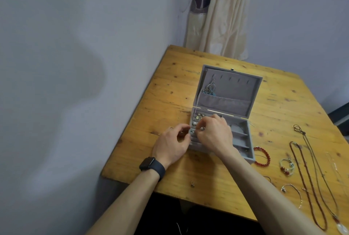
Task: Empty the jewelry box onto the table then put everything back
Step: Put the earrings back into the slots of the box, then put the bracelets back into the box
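Observation:
A grey velvet jewelry box (245, 138) stands open on the wooden table (188, 87), its lid (230, 91) leaning back with dangling earrings (210, 89) hooked inside. Several small earrings and rings (198, 117) sit in the box's left ring rows. My right hand (213, 134) hovers over those rows with curled fingertips pinching a small piece at the slots. My left hand (173, 144), with a dark watch on the wrist, rests against the box's left wall with fingers curled. What it holds is hidden.
To the right of the box lie a red bead bracelet (264, 156), a ring cluster with red beads (287, 166), a thin bracelet (290, 189) and long necklaces (311, 178). A small earring (192, 183) lies near the front edge. A curtain (219, 13) hangs behind the table.

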